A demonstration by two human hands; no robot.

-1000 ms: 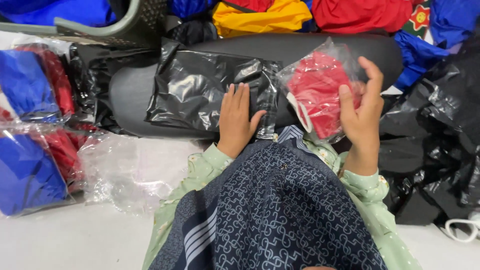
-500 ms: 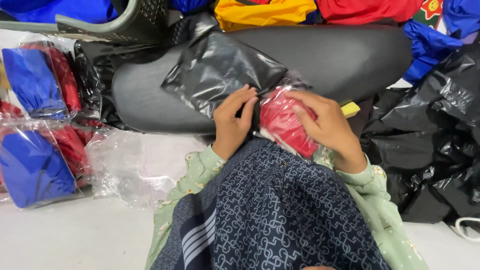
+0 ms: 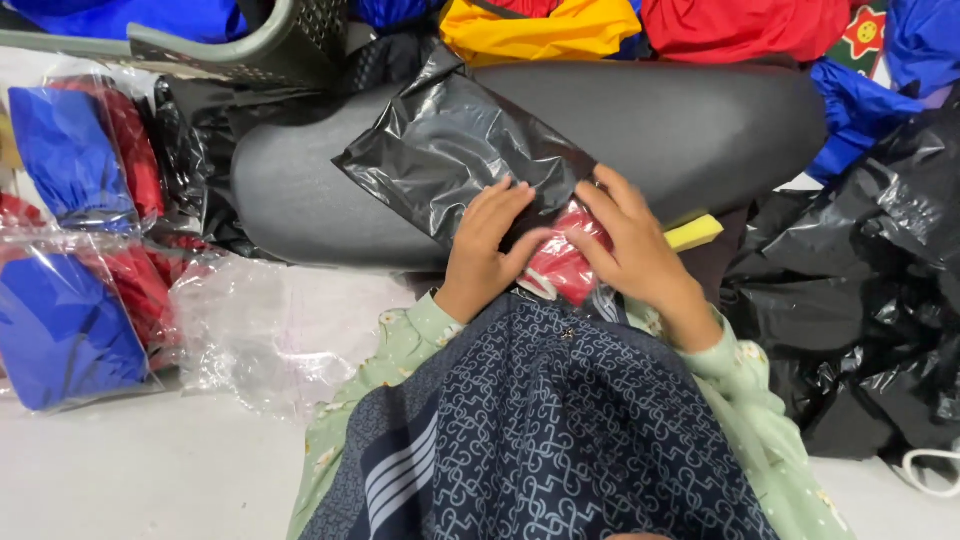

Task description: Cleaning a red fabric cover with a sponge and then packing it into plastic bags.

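the left hand (image 3: 487, 245) lies flat, fingers spread, on the open end of a glossy, crinkled black plastic bag (image 3: 455, 150) at the near edge of a smooth dark grey cushion (image 3: 690, 125). the right hand (image 3: 630, 250) presses a clear-wrapped red cloth packet (image 3: 560, 262) into that opening, fingers curled over it. clear packets of blue and red cloth (image 3: 70, 320) lie left on the floor; a yellow block (image 3: 695, 232) pokes out beside the right wrist.
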